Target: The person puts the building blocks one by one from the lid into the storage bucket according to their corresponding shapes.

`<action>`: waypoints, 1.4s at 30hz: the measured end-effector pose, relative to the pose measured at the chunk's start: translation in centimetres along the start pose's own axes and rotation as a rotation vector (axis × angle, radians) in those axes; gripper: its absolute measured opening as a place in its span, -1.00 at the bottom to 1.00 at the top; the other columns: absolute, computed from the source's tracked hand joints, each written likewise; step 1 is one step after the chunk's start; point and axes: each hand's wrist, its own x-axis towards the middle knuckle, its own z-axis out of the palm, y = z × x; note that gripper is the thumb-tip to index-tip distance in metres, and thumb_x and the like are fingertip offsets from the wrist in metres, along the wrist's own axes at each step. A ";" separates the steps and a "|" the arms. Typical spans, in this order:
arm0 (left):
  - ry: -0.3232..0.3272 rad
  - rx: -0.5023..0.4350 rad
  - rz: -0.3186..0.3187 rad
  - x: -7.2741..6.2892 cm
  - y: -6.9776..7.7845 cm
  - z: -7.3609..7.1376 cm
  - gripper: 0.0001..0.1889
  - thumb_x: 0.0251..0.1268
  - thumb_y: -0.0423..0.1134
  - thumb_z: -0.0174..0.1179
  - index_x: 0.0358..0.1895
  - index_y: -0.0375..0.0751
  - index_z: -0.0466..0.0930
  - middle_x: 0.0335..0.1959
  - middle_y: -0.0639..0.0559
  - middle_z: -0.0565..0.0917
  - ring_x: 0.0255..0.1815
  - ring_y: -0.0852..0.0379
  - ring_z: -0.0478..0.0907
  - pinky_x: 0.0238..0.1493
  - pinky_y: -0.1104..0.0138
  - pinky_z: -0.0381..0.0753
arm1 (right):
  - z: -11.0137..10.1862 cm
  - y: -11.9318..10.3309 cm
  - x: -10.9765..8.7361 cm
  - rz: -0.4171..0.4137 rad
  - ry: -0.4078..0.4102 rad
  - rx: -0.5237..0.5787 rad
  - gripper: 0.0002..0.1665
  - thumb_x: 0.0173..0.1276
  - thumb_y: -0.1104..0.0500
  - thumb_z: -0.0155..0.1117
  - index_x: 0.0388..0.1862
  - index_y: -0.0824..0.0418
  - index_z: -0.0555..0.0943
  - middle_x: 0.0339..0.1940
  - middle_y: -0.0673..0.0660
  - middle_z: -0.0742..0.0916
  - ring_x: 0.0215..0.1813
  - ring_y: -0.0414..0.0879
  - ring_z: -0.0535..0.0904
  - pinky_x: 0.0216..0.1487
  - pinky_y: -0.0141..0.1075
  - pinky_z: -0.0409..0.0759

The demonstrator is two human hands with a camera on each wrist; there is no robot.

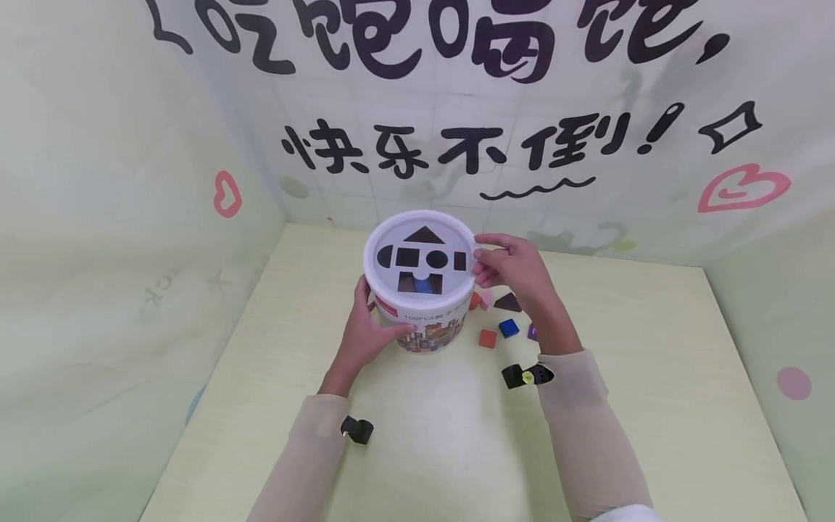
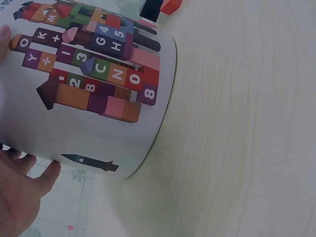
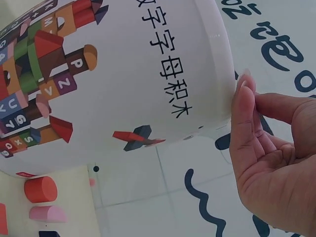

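Note:
A round white bucket (image 1: 427, 337) stands upright on the table, its side printed with pictures of coloured letter and number blocks. Its white lid (image 1: 450, 239) has several shaped openings, and something blue shows through the lowest one. My left hand (image 1: 368, 333) holds the bucket's left side, with the thumb across the front and the fingers around the side. At the right edge of the lid, my right hand (image 1: 515, 272) pinches the rim between thumb and fingers; the right wrist view shows its fingertips against the white rim.
Several loose blocks lie right of the bucket, among them a red block (image 1: 487, 338), a blue block (image 1: 509, 328), a dark triangular block (image 1: 507, 302) and a red cylinder (image 3: 40, 189). A printed cloth wall (image 1: 457, 196) rises behind the table (image 1: 430, 435).

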 end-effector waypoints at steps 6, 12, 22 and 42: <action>-0.001 0.000 0.003 0.0 -0.1 0.0 0.27 -0.26 0.08 0.60 0.53 0.29 -0.15 0.51 0.19 0.15 0.55 0.08 0.02 0.44 -0.04 0.27 | -0.6 0.7 -0.1 -0.008 0.024 0.023 -0.52 0.39 0.21 0.25 0.26 0.30 0.51 -0.46 0.15 0.73 -0.50 -0.11 0.68 -0.32 -0.29 0.76; -0.006 -0.006 0.001 0.0 0.1 -0.1 0.27 -0.25 0.03 0.61 0.53 0.24 -0.15 0.51 0.17 0.15 0.55 0.08 0.01 0.45 -0.04 0.26 | -1.4 1.9 -0.2 0.023 0.032 -0.011 -0.52 0.40 0.18 0.24 0.27 0.27 0.50 -0.44 0.14 0.73 -0.48 -0.10 0.69 -0.29 -0.29 0.76; -0.007 -0.012 -0.004 0.0 0.2 -0.2 0.27 -0.24 0.01 0.61 0.53 0.23 -0.16 0.51 0.18 0.14 0.55 0.09 0.01 0.45 -0.03 0.25 | -1.9 3.3 -0.6 0.079 0.039 -0.032 -0.53 0.40 0.17 0.24 0.26 0.22 0.51 -0.45 0.13 0.73 -0.49 -0.12 0.68 -0.27 -0.29 0.76; -0.010 -0.006 -0.023 -0.1 0.3 -0.1 0.28 -0.24 0.00 0.61 0.54 0.21 -0.17 0.52 0.16 0.12 0.55 0.08 0.01 0.46 0.00 0.26 | -2.9 7.4 -0.9 0.153 0.049 -0.041 -0.53 0.43 0.14 0.21 0.26 0.28 0.50 -0.44 0.12 0.71 -0.50 -0.16 0.64 -0.28 -0.35 0.74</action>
